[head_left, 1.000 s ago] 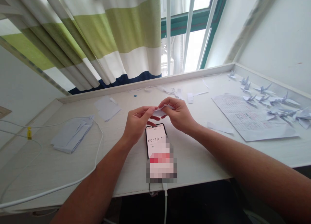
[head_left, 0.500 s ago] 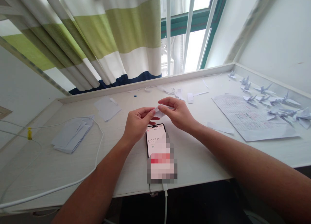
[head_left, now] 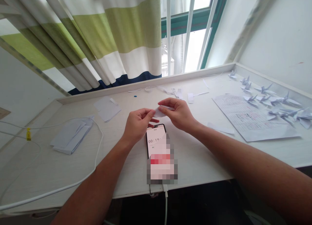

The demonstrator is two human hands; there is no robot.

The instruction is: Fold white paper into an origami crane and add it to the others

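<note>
Head view: we pinch small folded paper (head_left: 158, 114) between left hand (head_left: 136, 125) and right hand (head_left: 179, 114), fingertips clamped on it, above desk (head_left: 131, 176), just beyond phone (head_left: 155, 134). Phone lies near desk's front edge. We see cranes (head_left: 263, 89) along right edge toward far right corner, sheet (head_left: 240, 117) near them, stack (head_left: 70, 137) toward left edge.

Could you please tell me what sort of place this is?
Probably a room in a home or dormitory, perhaps a bedroom or study, though little of it shows. A white desk stands by a window with bars, and a striped curtain hangs behind the desk.
</note>
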